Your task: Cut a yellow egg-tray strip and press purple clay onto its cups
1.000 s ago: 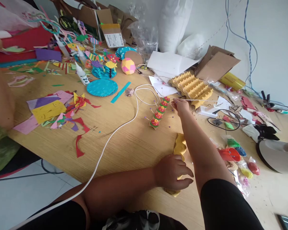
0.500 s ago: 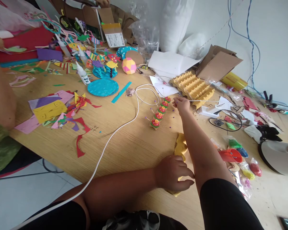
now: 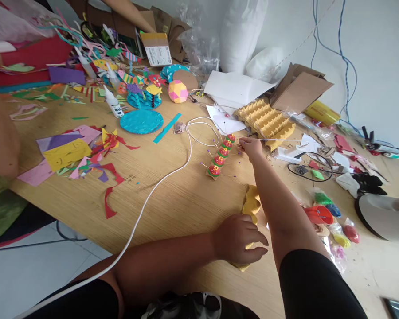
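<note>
My right hand point(image 3: 252, 146) reaches far across the wooden table point(image 3: 173, 199) and pinches something tiny, too small to name, beside the far end of a craft caterpillar point(image 3: 222, 155). That caterpillar is a row of red and green discs stuck with thin pins. Close to the table's near edge, my left hand point(image 3: 241, 238) lies with its fingers spread on a yellow foam piece point(image 3: 252, 205).
A white cable point(image 3: 159, 177) runs from the near edge and loops by the caterpillar. Coloured paper scraps point(image 3: 75, 159), a teal disc point(image 3: 141, 121) and glue bottles point(image 3: 113, 102) lie left. A yellow egg tray point(image 3: 266, 121), cardboard and small bags sit right. Another person's arm point(image 3: 1, 128) rests far left.
My right hand has shifted slightly at the caterpillar's far end. Another person's arm has come into view at the boxes at the back. My left hand stays put.
</note>
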`<action>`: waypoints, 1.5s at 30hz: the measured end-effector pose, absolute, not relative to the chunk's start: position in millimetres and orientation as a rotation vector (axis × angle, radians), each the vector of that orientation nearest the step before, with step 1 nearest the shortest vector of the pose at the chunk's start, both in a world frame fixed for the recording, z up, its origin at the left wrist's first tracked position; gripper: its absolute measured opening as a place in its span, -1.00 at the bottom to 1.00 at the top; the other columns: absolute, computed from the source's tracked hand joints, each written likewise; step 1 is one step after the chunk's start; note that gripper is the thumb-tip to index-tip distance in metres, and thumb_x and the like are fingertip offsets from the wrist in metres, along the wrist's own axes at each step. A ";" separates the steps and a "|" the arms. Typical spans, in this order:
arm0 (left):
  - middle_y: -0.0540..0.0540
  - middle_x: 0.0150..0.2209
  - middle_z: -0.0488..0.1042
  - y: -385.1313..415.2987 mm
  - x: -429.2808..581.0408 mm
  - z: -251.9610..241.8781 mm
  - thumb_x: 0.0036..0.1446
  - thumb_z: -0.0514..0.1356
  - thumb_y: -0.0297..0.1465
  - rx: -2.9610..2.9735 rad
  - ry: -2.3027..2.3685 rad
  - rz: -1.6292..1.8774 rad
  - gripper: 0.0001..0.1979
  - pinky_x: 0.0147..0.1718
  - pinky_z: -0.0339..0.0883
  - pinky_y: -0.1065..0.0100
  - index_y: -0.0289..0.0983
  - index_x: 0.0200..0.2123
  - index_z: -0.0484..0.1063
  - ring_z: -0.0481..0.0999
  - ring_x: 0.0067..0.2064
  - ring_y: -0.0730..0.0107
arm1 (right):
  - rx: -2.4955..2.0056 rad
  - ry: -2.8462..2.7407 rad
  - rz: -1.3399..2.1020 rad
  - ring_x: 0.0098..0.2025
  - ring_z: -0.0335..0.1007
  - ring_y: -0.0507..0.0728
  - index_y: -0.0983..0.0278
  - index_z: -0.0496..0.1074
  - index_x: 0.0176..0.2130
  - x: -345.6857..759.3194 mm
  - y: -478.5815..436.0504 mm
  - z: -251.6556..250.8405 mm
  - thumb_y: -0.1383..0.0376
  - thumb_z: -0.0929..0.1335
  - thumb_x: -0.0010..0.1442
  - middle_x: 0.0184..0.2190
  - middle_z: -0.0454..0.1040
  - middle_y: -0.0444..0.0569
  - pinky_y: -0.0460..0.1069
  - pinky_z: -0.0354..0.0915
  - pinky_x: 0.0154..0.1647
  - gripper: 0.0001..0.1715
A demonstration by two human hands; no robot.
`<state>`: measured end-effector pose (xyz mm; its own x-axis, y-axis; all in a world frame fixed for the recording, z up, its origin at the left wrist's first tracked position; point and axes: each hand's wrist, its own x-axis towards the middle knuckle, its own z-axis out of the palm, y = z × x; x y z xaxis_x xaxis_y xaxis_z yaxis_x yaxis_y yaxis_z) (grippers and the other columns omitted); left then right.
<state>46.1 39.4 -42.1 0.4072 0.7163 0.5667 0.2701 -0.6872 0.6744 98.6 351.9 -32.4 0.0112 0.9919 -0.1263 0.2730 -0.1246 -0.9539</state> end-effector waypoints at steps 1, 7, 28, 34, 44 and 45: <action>-0.06 -0.54 0.46 39.4 45.9 -41.9 0.17 0.24 -0.20 2.171 0.833 1.239 -0.75 -0.28 0.39 0.28 -0.23 -0.29 0.62 0.48 -0.38 0.31 | -1.509 -1.349 1.179 -0.61 0.35 -0.05 0.38 0.57 -0.38 99.6 350.9 -31.9 0.50 0.44 0.13 -0.61 0.48 -0.12 -0.16 0.35 -0.54 -0.93; -0.06 -0.54 0.45 39.4 45.9 -41.9 0.17 0.23 -0.20 2.147 0.835 1.251 -0.75 -0.31 0.37 0.28 -0.23 -0.29 0.63 0.47 -0.38 0.31 | -1.493 -1.312 1.250 -0.62 0.32 -0.06 0.37 0.55 -0.38 101.9 346.6 -29.9 0.51 0.44 0.13 -0.62 0.48 -0.12 -0.18 0.32 -0.57 -0.91; -0.06 -0.55 0.45 39.7 45.7 -41.5 0.17 0.23 -0.22 2.171 0.804 1.209 -0.76 -0.21 0.39 0.27 -0.25 -0.29 0.61 0.46 -0.36 0.32 | -1.449 -1.196 1.291 -0.67 0.20 -0.11 0.33 0.51 -0.28 96.4 348.9 -35.8 0.32 0.49 0.17 -0.57 0.42 -0.18 -0.20 0.22 -0.68 -0.87; -0.05 -0.56 0.45 39.2 46.3 -41.3 0.16 0.24 -0.22 2.173 0.817 1.227 -0.77 -0.25 0.38 0.28 -0.24 -0.30 0.62 0.47 -0.38 0.32 | -1.460 -1.266 1.196 -0.66 0.22 -0.08 0.34 0.54 -0.28 96.7 350.9 -41.6 0.26 0.51 0.12 -0.61 0.37 -0.21 -0.18 0.21 -0.65 -0.81; -0.04 -0.55 0.44 39.7 46.2 -40.4 0.17 0.24 -0.22 2.199 0.819 1.222 -0.78 -0.24 0.39 0.29 -0.24 -0.30 0.61 0.48 -0.39 0.34 | -1.470 -1.367 1.087 -0.60 0.26 -0.04 0.34 0.54 -0.34 98.7 351.5 -43.9 0.27 0.46 0.12 -0.59 0.42 -0.17 -0.12 0.29 -0.52 -0.85; -0.04 -0.55 0.45 39.7 46.2 -40.5 0.18 0.24 -0.22 2.205 0.815 1.206 -0.78 -0.24 0.39 0.28 -0.24 -0.29 0.60 0.48 -0.39 0.34 | -1.471 -1.382 1.079 -0.60 0.26 -0.04 0.33 0.54 -0.34 99.6 350.9 -44.0 0.26 0.46 0.12 -0.58 0.43 -0.16 -0.12 0.29 -0.52 -0.84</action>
<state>46.2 39.7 -40.5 0.4299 0.7020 0.5678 0.2650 -0.6993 0.6639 99.6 350.9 -44.0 0.0269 0.9985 -0.0472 0.2886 -0.0529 -0.9560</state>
